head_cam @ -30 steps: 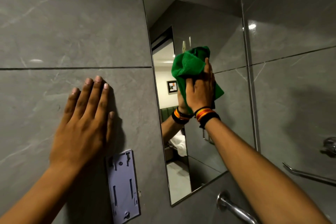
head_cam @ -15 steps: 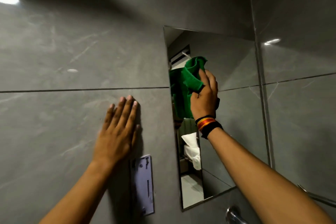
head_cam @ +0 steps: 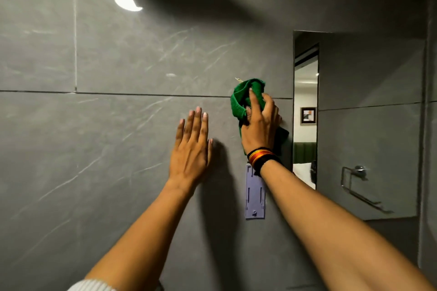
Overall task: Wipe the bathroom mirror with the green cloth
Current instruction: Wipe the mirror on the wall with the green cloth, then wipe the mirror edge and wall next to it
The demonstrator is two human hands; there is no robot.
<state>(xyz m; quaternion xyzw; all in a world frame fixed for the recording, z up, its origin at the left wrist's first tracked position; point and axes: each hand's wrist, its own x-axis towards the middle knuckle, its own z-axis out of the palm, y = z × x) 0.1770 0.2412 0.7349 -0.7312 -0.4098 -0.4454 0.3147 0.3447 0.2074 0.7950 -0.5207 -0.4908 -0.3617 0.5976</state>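
The mirror [head_cam: 369, 139] is a tall rectangle set in the grey tiled wall at the right. My right hand [head_cam: 260, 130] grips the bunched green cloth [head_cam: 243, 99] against the grey tile, just left of the mirror's left edge. Coloured bands circle that wrist. My left hand [head_cam: 191, 149] lies flat on the tile with fingers spread, a little left of the right hand, holding nothing.
A lilac plastic mounting plate [head_cam: 255, 192] is fixed to the wall below my right wrist. The mirror reflects a chrome towel holder [head_cam: 357, 177] and a lit room with a framed picture. A light glare [head_cam: 127, 2] shows on the upper tile.
My right hand has carried the cloth leftward off the mirror glass onto the tile beside it. The view has swung left, so the mirror now sits at the right. My left hand stays flat on the wall.
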